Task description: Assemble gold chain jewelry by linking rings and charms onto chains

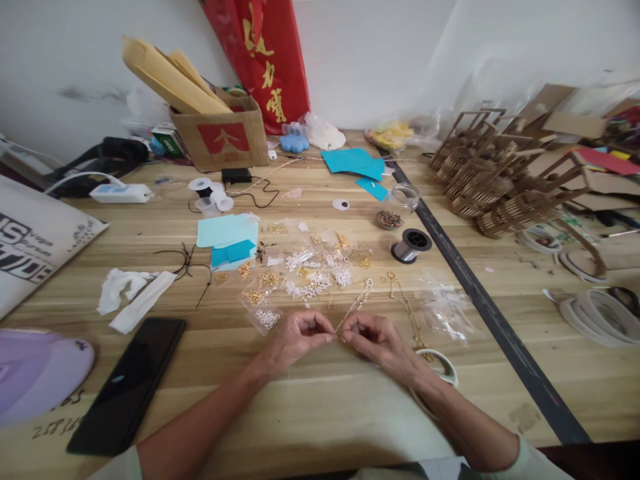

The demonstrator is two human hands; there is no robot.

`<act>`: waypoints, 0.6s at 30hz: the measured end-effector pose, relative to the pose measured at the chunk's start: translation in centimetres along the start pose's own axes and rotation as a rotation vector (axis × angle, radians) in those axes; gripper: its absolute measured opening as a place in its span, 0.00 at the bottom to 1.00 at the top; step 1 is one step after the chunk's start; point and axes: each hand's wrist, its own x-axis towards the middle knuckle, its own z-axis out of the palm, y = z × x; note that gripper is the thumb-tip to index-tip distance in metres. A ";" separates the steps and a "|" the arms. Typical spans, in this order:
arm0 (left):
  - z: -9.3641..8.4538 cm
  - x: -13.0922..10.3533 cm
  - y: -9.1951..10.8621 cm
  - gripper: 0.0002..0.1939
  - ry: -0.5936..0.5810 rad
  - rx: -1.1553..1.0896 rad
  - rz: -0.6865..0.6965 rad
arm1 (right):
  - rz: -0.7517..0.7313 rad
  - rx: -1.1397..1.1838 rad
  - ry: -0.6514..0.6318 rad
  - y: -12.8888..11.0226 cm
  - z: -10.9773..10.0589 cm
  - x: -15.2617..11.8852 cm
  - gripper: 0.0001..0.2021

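Observation:
Near the front middle of the table, my left hand [299, 337] and my right hand [377, 339] meet almost fingertip to fingertip, both pinching. A thin silver-coloured chain [356, 303] runs from between the fingertips up to a small clasp or ring lying on the wood. Just past my hands lie small bags and heaps of silver-coloured jewellery findings [313, 283] and gold-coloured findings [255, 297]. Right of the silver chain, a gold-coloured chain [407, 307] trails down toward a white ring-shaped object [443, 365], partly hidden by my right forearm.
A wire spool [411, 247] and a jar of beads [395, 207] stand beyond the chains. On the left lie a phone [127, 383], tissues [135, 297] and blue cards [233, 240]. A cardboard box [225, 137] stands behind; wooden baskets [500, 173] fill the right.

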 end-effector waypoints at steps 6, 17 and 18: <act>-0.1 -0.1 0.2 0.05 -0.023 -0.030 0.006 | -0.005 -0.003 -0.006 0.1 0.0 0.0 0.15; 0.0 0.0 0.2 0.08 0.037 -0.075 0.019 | -0.005 -0.002 0.000 0.0 0.0 0.0 0.16; 0.1 0.0 0.2 0.08 0.036 -0.071 0.018 | -0.005 -0.005 -0.001 0.0 0.0 0.0 0.16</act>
